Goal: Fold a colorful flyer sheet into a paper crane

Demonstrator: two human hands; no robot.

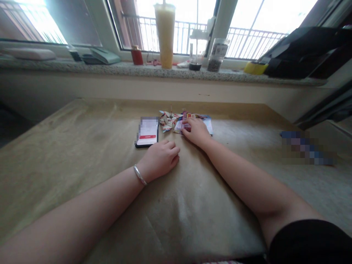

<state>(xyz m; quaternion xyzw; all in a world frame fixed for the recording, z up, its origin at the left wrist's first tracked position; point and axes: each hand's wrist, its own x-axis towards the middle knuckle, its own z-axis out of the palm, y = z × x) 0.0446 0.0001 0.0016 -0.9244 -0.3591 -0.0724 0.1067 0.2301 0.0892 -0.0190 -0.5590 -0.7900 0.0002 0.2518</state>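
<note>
My left hand rests on the brown paper-covered table, fingers curled into a loose fist with nothing visible in it, a silver bangle on the wrist. Just beyond it lies a phone with a lit screen. My right hand lies on a stack of coloured printed paper sheets, fingers spread and pressing down on them. A folded, crumpled paper piece sits between the phone and the sheets, left of my right hand.
A stone windowsill runs along the back with a tall cup of yellow drink, a small red can, a clear jar and a dark bag. A blurred object lies at the table's right.
</note>
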